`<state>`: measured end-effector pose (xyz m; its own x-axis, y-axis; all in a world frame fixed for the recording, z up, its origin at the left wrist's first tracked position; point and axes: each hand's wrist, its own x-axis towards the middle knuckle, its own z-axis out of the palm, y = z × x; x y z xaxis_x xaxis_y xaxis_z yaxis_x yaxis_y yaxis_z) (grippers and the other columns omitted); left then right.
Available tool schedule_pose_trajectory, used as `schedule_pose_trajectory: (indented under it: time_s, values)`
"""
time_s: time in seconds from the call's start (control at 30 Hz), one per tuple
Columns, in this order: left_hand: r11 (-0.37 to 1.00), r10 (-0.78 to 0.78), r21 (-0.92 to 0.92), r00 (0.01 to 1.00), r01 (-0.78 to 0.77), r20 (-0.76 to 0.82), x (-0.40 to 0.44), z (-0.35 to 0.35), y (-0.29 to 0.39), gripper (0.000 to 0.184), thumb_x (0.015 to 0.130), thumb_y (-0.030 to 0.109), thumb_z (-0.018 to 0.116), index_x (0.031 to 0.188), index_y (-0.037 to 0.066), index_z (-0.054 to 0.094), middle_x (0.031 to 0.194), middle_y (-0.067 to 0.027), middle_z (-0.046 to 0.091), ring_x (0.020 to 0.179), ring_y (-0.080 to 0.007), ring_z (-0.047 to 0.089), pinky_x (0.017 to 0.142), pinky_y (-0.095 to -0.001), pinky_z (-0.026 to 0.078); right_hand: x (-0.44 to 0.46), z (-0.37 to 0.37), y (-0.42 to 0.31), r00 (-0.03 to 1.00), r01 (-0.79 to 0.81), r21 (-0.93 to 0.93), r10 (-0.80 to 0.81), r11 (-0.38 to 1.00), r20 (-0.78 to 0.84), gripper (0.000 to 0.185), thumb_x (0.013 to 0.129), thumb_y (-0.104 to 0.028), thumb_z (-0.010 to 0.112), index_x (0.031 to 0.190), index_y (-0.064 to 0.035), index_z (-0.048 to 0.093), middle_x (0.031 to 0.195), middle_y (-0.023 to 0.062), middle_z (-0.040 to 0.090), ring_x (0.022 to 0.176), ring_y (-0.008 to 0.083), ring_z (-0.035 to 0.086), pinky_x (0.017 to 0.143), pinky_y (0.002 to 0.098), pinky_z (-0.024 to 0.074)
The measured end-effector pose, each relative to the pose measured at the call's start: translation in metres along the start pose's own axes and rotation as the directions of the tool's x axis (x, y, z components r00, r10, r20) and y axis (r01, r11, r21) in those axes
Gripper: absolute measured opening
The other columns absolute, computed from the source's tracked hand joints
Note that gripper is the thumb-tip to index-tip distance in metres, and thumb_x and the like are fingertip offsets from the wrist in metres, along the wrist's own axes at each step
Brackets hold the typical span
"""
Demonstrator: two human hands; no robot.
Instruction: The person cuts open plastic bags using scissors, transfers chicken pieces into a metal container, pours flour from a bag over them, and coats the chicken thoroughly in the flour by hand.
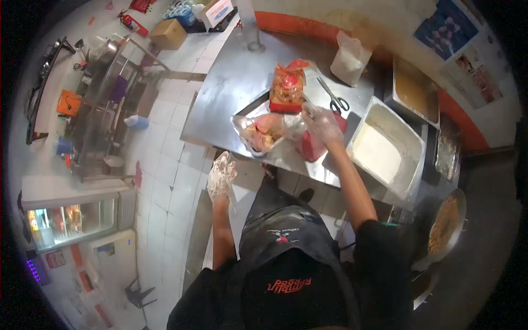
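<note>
My right hand (323,125), in a clear plastic glove, reaches over the steel table with its fingers bent together. Whatever it may hold is hidden. Beneath and beside it lies a red plastic bag (314,144). Just left of it stands a clear bag of orange-brown food pieces with a red label (287,88). An open plastic bag with pale pinkish pieces (263,133) sits near the table edge. My left hand (222,177), in a glove caked with white flour, hangs off the table edge, fingers apart, holding nothing.
Black-handled scissors (336,100) lie on the steel table (220,93). To the right stand a steel pan of white powder (379,151), a pan of brownish liquid (415,91) and a wok (448,225). A bag of white powder (350,59) leans at the wall.
</note>
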<state>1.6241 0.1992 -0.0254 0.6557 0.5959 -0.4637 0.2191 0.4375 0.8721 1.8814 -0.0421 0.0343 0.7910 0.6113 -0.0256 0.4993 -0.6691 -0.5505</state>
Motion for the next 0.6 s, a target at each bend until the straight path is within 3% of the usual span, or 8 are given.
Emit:
schedule_pose_trajectory:
  time_s: [0.1, 0.23, 0.33, 0.43, 0.47, 0.5, 0.57, 0.6]
  values:
    - [0.999, 0.034, 0.003, 0.999, -0.034, 0.008, 0.022, -0.004, 0.021, 0.042, 0.094, 0.034, 0.051, 0.127, 0.008, 0.052, 0.124, -0.0034, 0.055, 0.104, -0.0177, 0.059, 0.079, -0.0284, 0.047, 0.129, 0.069, 0.050, 0.951, -0.119, -0.069, 0.094, 0.991, -0.294, 0.063, 0.081, -0.033, 0.062, 0.133, -0.0039, 0.041, 0.121, 0.0224, 0.055, 0.113, 0.0368, 0.052, 0.096, 0.0405, 0.0423]
    - [0.999, 0.029, -0.021, 1.000, -0.029, 0.012, 0.060, -0.003, 0.051, 0.044, 0.094, 0.034, 0.052, 0.129, 0.007, 0.049, 0.127, -0.0052, 0.054, 0.107, -0.0189, 0.058, 0.080, -0.0282, 0.047, 0.237, 0.092, 0.108, 0.801, -0.230, -0.290, 0.011, 0.929, -0.599, 0.066, 0.079, -0.037, 0.063, 0.135, -0.0101, 0.041, 0.125, 0.0209, 0.053, 0.121, 0.0352, 0.046, 0.101, 0.0402, 0.0377]
    - [0.997, 0.078, 0.010, 0.991, -0.080, 0.109, 0.079, 0.005, 0.075, 0.036, 0.095, 0.024, 0.049, 0.126, 0.006, 0.052, 0.123, -0.0033, 0.057, 0.102, -0.0155, 0.060, 0.080, -0.0265, 0.047, 0.260, 0.050, 0.106, 0.991, 0.100, -0.254, -0.119, 0.962, -0.060, 0.044, 0.083, -0.034, 0.058, 0.125, -0.0216, 0.056, 0.127, 0.0125, 0.054, 0.123, 0.0284, 0.046, 0.104, 0.0372, 0.0350]
    - [0.993, 0.042, 0.108, 0.990, -0.057, 0.133, 0.127, 0.031, 0.097, 0.033, 0.095, 0.023, 0.050, 0.122, 0.005, 0.056, 0.119, -0.0039, 0.059, 0.101, -0.0146, 0.060, 0.082, -0.0261, 0.047, 0.286, 0.044, 0.117, 0.977, 0.152, -0.166, -0.122, 0.974, 0.177, 0.034, 0.086, -0.031, 0.054, 0.116, -0.0180, 0.062, 0.120, 0.0114, 0.059, 0.117, 0.0281, 0.050, 0.102, 0.0372, 0.0374]
    - [0.788, 0.378, 0.384, 0.871, -0.481, 0.313, 0.155, 0.034, 0.089, 0.033, 0.095, 0.024, 0.050, 0.121, 0.005, 0.056, 0.118, -0.0047, 0.059, 0.102, -0.0147, 0.059, 0.083, -0.0263, 0.046, 0.288, 0.041, 0.119, 0.980, 0.134, -0.169, -0.105, 0.977, 0.170, 0.034, 0.086, -0.031, 0.054, 0.116, -0.0180, 0.062, 0.120, 0.0114, 0.059, 0.117, 0.0281, 0.050, 0.102, 0.0372, 0.0373]
    - [0.355, 0.562, 0.498, 0.607, -0.791, 0.562, 0.177, 0.042, 0.086, 0.033, 0.094, 0.024, 0.050, 0.120, 0.005, 0.057, 0.117, -0.0055, 0.060, 0.103, -0.0148, 0.059, 0.084, -0.0265, 0.046, 0.285, 0.034, 0.112, 0.973, 0.208, -0.124, -0.193, 0.970, 0.124, 0.028, 0.085, -0.028, 0.055, 0.107, -0.0137, 0.064, 0.111, 0.0120, 0.062, 0.108, 0.0289, 0.055, 0.094, 0.0381, 0.0416]
    - [0.651, 0.362, 0.432, 0.755, -0.624, 0.546, 0.202, 0.078, 0.100, 0.034, 0.093, 0.023, 0.051, 0.120, 0.003, 0.057, 0.118, -0.0076, 0.060, 0.107, -0.0168, 0.057, 0.087, -0.0285, 0.046, 0.282, 0.027, 0.101, 0.962, 0.270, -0.094, -0.265, 0.958, 0.061, 0.023, 0.084, -0.026, 0.056, 0.097, -0.0093, 0.067, 0.102, 0.0126, 0.066, 0.099, 0.0297, 0.060, 0.087, 0.0391, 0.0459]
    - [0.545, 0.347, 0.485, 0.710, -0.684, 0.612, 0.211, 0.098, 0.112, 0.034, 0.093, 0.023, 0.050, 0.120, 0.004, 0.056, 0.119, -0.0089, 0.060, 0.109, -0.0186, 0.056, 0.088, -0.0309, 0.046, 0.280, 0.026, 0.097, 0.947, 0.319, -0.166, -0.319, 0.933, 0.033, 0.022, 0.083, -0.024, 0.057, 0.096, -0.0092, 0.067, 0.099, 0.0124, 0.066, 0.096, 0.0301, 0.060, 0.085, 0.0392, 0.0466]
